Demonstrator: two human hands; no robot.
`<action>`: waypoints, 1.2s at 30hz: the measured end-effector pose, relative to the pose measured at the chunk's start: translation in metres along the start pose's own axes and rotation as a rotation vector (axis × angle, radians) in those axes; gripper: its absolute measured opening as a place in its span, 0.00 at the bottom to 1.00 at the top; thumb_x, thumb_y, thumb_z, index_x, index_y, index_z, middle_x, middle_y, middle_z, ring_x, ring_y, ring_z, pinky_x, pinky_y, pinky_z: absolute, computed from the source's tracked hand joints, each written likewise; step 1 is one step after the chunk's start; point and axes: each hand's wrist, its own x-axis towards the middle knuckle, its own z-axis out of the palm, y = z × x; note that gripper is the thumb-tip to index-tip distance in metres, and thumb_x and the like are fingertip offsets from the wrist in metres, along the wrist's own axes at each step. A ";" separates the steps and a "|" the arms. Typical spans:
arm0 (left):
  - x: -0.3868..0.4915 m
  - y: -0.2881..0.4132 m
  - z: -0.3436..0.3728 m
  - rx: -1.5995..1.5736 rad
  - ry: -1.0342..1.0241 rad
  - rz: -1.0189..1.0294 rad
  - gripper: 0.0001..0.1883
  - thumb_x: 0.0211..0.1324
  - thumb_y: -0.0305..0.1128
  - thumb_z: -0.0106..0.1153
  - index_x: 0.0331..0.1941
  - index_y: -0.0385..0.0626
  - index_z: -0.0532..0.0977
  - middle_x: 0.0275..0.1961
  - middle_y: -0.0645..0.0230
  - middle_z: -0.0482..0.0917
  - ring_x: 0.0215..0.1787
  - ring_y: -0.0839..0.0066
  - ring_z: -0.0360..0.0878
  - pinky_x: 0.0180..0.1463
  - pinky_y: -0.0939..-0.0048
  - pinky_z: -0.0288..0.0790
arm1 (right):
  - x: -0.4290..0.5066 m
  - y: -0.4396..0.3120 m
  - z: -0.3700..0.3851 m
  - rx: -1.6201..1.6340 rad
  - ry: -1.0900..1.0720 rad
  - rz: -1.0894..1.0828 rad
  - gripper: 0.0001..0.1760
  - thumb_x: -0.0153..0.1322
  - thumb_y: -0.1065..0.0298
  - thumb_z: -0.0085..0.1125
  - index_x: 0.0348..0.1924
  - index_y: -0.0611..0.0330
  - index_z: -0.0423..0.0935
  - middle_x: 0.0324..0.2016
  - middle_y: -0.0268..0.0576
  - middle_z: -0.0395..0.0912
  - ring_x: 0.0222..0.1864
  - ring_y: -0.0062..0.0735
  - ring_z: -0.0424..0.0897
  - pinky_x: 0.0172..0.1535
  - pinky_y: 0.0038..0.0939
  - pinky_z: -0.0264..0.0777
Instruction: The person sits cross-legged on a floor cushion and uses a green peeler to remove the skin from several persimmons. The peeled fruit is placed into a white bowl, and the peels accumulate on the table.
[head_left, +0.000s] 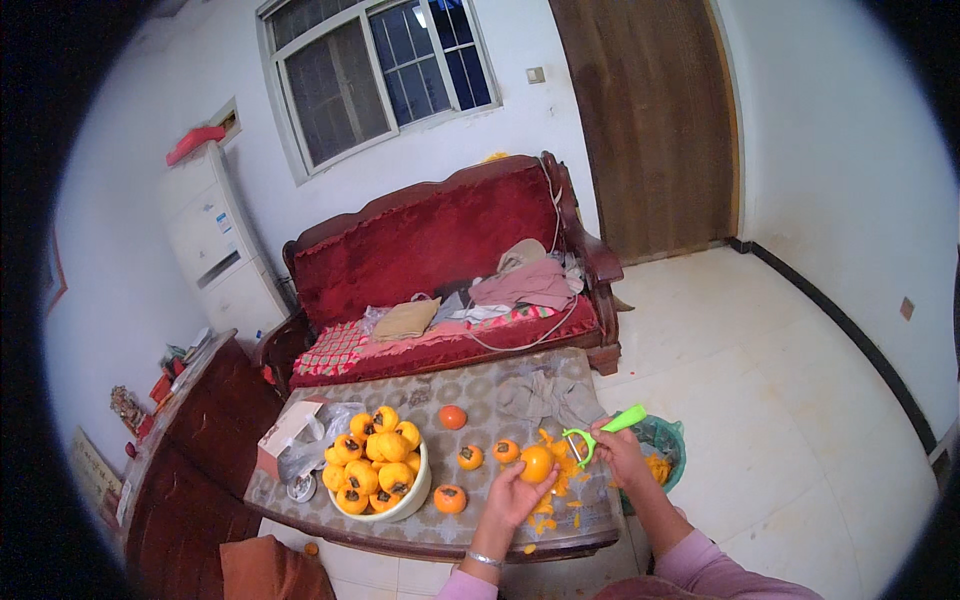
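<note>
My left hand (517, 496) cradles an orange persimmon (537, 464) above the table's near right part. Close beside it, my right hand (621, 454) grips a green-handled peeler (581, 448), its blade end just right of the fruit. Orange peelings (561, 480) lie scattered on the table beneath and around both hands. To the left, several unpeeled persimmons (450, 499) rest on the tabletop, one redder persimmon (452, 417) farther back. A white bowl (420, 491) is heaped with peeled persimmons (391, 446), their dark calyxes showing.
The patterned tabletop (480, 390) also holds a grey cloth (551, 397), a cardboard box (289, 431), a plastic bag (307, 457) and a small ashtray-like dish (301, 487). A green bin (675, 442) with peelings stands by the right edge. Behind is a red sofa (427, 247).
</note>
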 end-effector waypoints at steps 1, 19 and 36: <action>0.000 0.000 -0.003 -0.025 -0.018 -0.001 0.26 0.58 0.29 0.54 0.60 0.35 0.61 0.63 0.45 0.65 0.65 0.46 0.62 0.66 0.48 0.63 | 0.000 0.001 0.000 -0.040 0.028 0.016 0.10 0.70 0.70 0.56 0.43 0.62 0.72 0.30 0.40 0.77 0.28 0.27 0.78 0.28 0.25 0.71; -0.033 0.041 -0.034 0.120 0.017 0.184 0.27 0.58 0.24 0.54 0.61 0.37 0.60 0.62 0.51 0.66 0.64 0.53 0.66 0.67 0.49 0.63 | 0.007 0.044 0.036 -0.111 0.042 0.115 0.10 0.68 0.70 0.59 0.41 0.58 0.73 0.31 0.34 0.76 0.27 0.20 0.73 0.29 0.22 0.66; -0.040 0.048 -0.017 0.874 0.180 0.333 0.37 0.42 0.17 0.67 0.60 0.40 0.64 0.54 0.67 0.74 0.55 0.75 0.74 0.59 0.70 0.70 | 0.007 0.038 0.074 -0.136 -0.070 0.068 0.10 0.70 0.69 0.55 0.44 0.60 0.70 0.45 0.45 0.75 0.39 0.29 0.78 0.36 0.28 0.72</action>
